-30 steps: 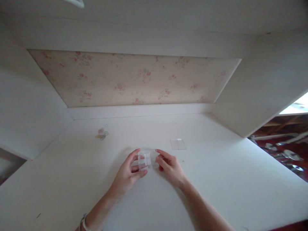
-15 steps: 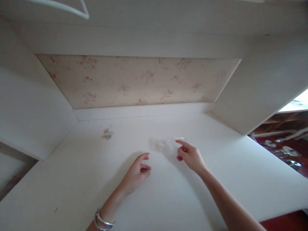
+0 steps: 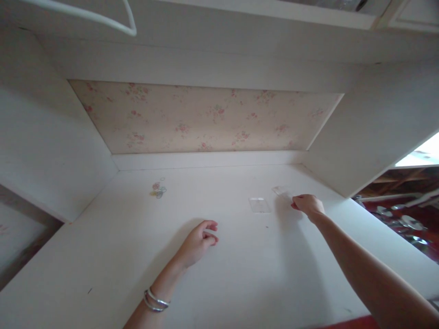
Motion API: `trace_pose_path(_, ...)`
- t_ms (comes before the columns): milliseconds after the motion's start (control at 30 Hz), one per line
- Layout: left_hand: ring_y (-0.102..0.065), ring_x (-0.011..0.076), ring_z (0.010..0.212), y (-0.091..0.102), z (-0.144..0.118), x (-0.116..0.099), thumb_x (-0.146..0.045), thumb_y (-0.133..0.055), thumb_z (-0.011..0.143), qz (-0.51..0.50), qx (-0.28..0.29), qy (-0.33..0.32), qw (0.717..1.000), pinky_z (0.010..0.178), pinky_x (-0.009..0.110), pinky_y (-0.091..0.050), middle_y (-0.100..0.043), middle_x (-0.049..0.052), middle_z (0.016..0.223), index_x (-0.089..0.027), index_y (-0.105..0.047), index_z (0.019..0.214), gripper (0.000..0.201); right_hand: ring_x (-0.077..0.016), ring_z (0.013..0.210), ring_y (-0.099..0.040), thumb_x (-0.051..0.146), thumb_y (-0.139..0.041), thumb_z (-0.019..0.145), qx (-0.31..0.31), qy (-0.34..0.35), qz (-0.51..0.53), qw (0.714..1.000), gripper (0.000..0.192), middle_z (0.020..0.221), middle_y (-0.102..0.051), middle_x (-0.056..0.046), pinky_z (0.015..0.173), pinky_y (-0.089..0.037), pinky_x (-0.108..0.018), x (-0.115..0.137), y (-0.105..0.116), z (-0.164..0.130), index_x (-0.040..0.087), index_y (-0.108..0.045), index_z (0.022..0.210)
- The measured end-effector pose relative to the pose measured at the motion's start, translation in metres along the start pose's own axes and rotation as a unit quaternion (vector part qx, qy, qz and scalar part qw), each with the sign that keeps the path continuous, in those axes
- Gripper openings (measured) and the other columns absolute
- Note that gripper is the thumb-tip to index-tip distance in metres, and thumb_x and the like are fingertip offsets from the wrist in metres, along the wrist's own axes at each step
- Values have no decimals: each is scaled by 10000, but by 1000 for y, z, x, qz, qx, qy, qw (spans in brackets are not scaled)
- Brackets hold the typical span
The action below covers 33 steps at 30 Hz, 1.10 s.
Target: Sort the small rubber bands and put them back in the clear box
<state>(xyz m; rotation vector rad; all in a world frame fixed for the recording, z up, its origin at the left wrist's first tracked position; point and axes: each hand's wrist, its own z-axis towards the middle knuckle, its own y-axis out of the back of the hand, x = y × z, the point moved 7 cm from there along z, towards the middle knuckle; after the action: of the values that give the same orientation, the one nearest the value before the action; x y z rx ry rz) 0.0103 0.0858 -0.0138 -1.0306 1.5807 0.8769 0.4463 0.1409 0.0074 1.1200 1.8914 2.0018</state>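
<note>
A broad white tabletop (image 3: 233, 278) is filling the lower part of the view, and a pale overhead board (image 3: 219, 59) is spanning the top. A left side panel (image 3: 44, 137) and a right side panel (image 3: 373, 119) are closing in the space, with a flower-patterned backing (image 3: 195, 116) showing between them at the rear. Beyond the right side panel, some shiny round objects (image 3: 410, 222) are sitting above a red surface.

The person's right arm is stretching forward across the tabletop, and the right hand (image 3: 308, 204) is pinching narrowly, fingers drawn together, holding a clear plastic piece (image 3: 281, 191) by its near end. That piece is pointing away to the left of the fingertips, toward the rear; its outline is blurring into the white, so whether it is touching the tabletop is hard to say. The left hand (image 3: 195, 242) is hanging near the middle of the tabletop, well apart from the right, its thumb and fingers curving with a small gap between them.

Just left of the held piece, a flat clear square (image 3: 259, 205) is lying on the tabletop. Two silvery bracelets (image 3: 157, 301) are circling the left wrist. Toward the rear left, thin coloured loops (image 3: 156, 186) are lying bunched together. A dark sliver (image 3: 89, 290) is lying at the near left, and a tiny speck (image 3: 267, 227) is showing just nearer than the square.
</note>
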Motion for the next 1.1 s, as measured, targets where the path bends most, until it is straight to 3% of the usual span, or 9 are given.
trace_pose_path(67,-636,159,816,1,0,0,-135,-554,702,-7,-3,-1,1000,766,299,-481,-598,73,1084,-195,-577,1035,339,-210,622,-617,233,-557,675,0,6,-10,1000,192,610,-675,-81,546,-380,-282,5,-1,2,154,-727,719)
trace_pose_path(200,-634,146,787,3,-1,0,-140,-542,720,-13,-20,-4,1000,767,296,-489,-581,75,1092,-188,-560,1058,342,-231,766,-631,293,-510,763,-45,7,-24,999,385,733,-689,-102,629,-409,-294,16,5,-4,152,-654,1091)
trace_pose_path(300,-631,137,784,2,-1,1,-142,-540,734,-10,-18,-6,1000,769,282,-491,-575,74,1092,-183,-550,1070,339,-261,835,-622,392,-440,828,-89,32,-56,994,412,905,-678,-138,676,-420,-334,32,8,-25,191,-617,1141)
trace_pose_path(467,-625,122,763,2,1,5,-126,-519,745,-3,-15,-9,1000,768,274,-489,-566,75,1091,-167,-542,1078,336,-273,968,-591,620,-387,830,-21,184,-105,977,583,1162,-587,-122,780,-432,-371,86,-24,-80,233,-515,1247)
trace_pose_path(567,-626,124,766,3,2,7,-132,-511,756,3,-17,-13,1000,767,279,-489,-567,79,1084,-162,-542,1076,323,-318,1053,-546,703,-407,778,27,208,-143,967,688,1268,-502,-134,803,-427,-425,107,-47,-102,264,-450,1306)
trace_pose_path(700,-622,121,746,3,1,8,-139,-524,748,5,-15,-23,1000,757,281,-492,-578,76,1069,-167,-550,1074,328,-320,1084,-525,576,-446,816,29,223,-158,961,591,1238,-518,-138,815,-429,-419,123,-57,-111,238,-456,1300)
trace_pose_path(933,-621,127,740,4,1,10,-139,-527,747,11,-18,-27,999,752,294,-495,-582,87,1069,-158,-553,1073,327,-254,980,-598,516,-476,810,-39,272,-90,957,524,1341,-455,-80,792,-455,-356,106,-35,-121,257,-482,1266)
trace_pose_path(1033,-618,131,742,3,1,10,-156,-536,752,12,-13,-27,999,748,294,-492,-591,85,1063,-158,-563,1060,310,-232,993,-592,544,-500,789,-96,265,-40,959,509,1325,-461,-70,806,-454,-335,77,-3,-97,256,-521,1208)
trace_pose_path(1100,-616,133,738,3,1,9,-168,-540,754,11,-11,-27,1000,742,294,-491,-605,82,1035,-154,-579,1027,276,-230,946,-604,570,-556,736,-126,212,-11,969,536,1289,-488,-84,766,-458,-329,47,21,-64,246,-556,1164)
